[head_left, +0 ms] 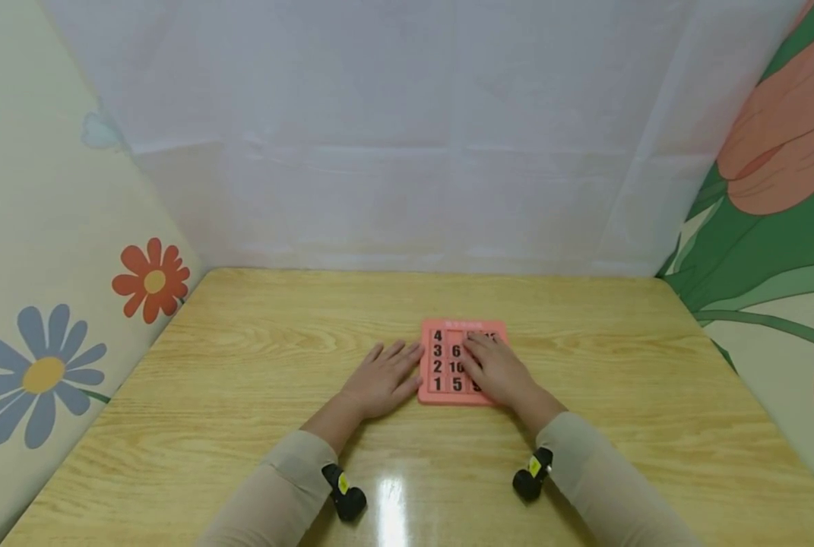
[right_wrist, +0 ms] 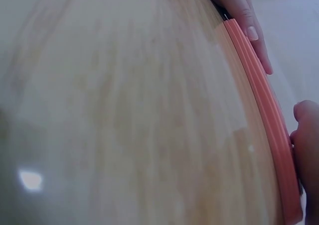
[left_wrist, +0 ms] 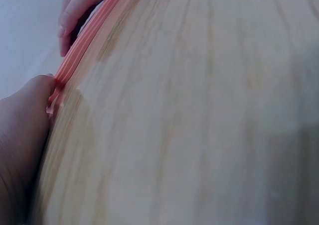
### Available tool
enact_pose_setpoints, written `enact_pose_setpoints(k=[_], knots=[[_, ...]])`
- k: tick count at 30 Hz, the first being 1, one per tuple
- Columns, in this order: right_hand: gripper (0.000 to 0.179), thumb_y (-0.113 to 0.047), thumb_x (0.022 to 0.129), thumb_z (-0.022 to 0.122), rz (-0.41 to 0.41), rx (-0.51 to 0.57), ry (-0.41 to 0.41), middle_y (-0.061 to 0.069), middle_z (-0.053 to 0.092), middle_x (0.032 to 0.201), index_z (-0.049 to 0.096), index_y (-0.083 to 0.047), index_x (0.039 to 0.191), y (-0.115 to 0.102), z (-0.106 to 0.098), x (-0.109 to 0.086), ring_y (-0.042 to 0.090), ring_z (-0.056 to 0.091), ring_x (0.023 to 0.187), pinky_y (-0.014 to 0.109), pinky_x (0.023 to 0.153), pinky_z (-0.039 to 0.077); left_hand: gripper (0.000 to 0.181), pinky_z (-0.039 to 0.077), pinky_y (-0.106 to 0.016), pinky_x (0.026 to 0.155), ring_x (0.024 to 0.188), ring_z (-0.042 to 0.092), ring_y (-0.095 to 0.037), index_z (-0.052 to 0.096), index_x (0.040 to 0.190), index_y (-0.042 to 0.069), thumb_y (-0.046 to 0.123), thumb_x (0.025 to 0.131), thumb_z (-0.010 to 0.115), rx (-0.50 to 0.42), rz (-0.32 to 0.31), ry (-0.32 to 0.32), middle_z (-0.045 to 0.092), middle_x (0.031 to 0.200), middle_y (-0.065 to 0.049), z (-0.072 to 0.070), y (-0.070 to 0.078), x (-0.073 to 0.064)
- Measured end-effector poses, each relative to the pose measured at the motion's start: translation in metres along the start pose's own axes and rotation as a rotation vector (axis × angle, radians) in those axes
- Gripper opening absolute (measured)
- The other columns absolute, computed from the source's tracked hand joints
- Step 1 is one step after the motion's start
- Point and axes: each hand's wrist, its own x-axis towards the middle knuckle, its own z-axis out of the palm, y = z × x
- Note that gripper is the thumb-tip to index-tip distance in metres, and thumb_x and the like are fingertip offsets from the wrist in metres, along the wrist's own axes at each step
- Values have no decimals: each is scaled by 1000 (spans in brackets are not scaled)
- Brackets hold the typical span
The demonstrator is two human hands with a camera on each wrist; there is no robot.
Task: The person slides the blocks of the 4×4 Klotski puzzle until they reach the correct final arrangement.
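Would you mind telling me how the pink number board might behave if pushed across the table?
The pink number board is probably stiff, given its thick, ridged edge. Lying flat and low, it would likely slide rather than tip. The table looks glossy, so grip underneath may be slight.

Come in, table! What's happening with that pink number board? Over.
Left grip at left edge of pink board, right grip over its right side. Board flat on wooden table. In the way: right grip, hiding part of it.
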Motion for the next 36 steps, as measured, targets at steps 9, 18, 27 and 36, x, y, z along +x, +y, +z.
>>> enact_pose_setpoints(k=[9, 18, 27, 36], knots=[[53, -39, 105, 39, -5, 13, 14, 14, 40, 155, 45, -5, 146, 4, -1, -1, 32, 33, 146, 49, 123, 21, 61, 7, -52, 125, 153, 17, -27, 23, 157, 17, 48, 105, 32, 2, -2, 0, 25, 163, 0, -1, -2, 1], [52, -35, 105, 42, -29, -8, 42, 15, 42, 154, 46, -2, 145, -1, 2, 2, 32, 35, 145, 49, 123, 21, 62, 7, -52, 125, 153, 16, -27, 23, 157, 18, 49, 105, 31, 8, -7, -10, 24, 163, 0, -2, -2, 0], [54, -39, 106, 37, -37, -23, -33, 10, 39, 157, 42, -8, 149, -18, 8, 13, 28, 31, 148, 44, 125, 18, 61, 9, -51, 125, 153, 17, -26, 24, 157, 18, 50, 105, 31, 11, -6, -8, 25, 163, 2, 2, -3, 0], [53, -39, 106, 38, -70, -16, -51, 10, 37, 158, 42, -10, 150, -28, 10, 18, 28, 30, 148, 45, 124, 22, 61, 11, -52, 125, 153, 18, -26, 25, 157, 18, 48, 104, 32, 16, 2, -8, 26, 163, 1, 1, -1, 0]])
